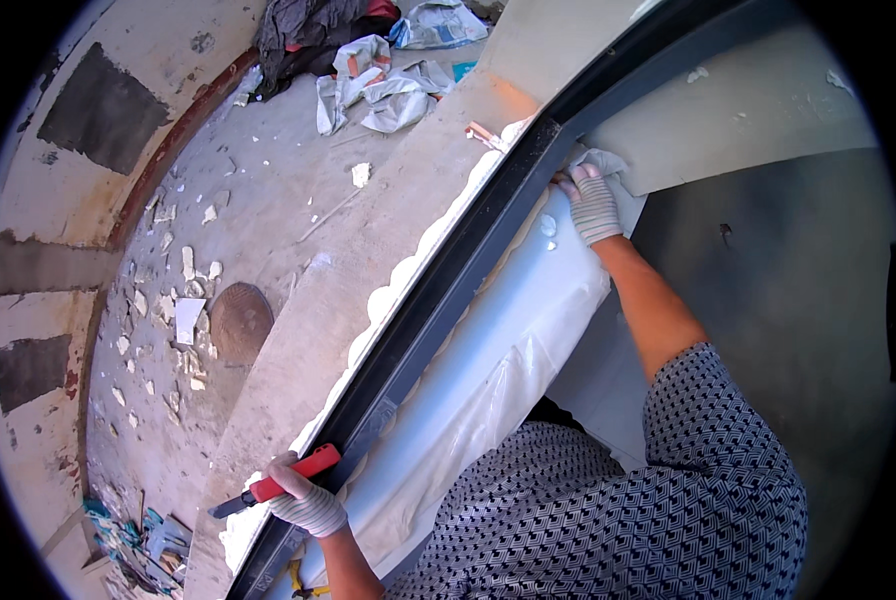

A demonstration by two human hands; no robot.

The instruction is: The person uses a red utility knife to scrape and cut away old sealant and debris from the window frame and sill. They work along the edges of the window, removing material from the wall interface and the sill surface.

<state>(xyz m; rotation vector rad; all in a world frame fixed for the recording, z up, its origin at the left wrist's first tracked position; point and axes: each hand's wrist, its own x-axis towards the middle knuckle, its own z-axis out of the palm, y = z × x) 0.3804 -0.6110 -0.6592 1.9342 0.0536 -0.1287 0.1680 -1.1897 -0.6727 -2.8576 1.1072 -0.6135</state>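
Observation:
In a striped glove, my left hand (308, 507) is closed around a red-handled utility knife (293, 475), whose dark end points left across the lower part of a long black window frame (408, 340). A bumpy bead of white foam (373, 300) runs along the frame's far side. My right hand (594, 207), also gloved, is at the frame's upper inner side with its fingers bent; what they hold, if anything, is hidden. Beside it is crumpled whitish film (608, 162). A pale sill covered by clear plastic sheeting (508, 375) slopes between my hands and body.
Foam scraps (190, 262) and a round brown cover (241, 322) lie on the concrete floor beyond the frame. Empty-looking sacks (393, 95) and dark cloth (303, 35) are heaped at the far end. A yellow-handled tool (303, 580) is near my left forearm.

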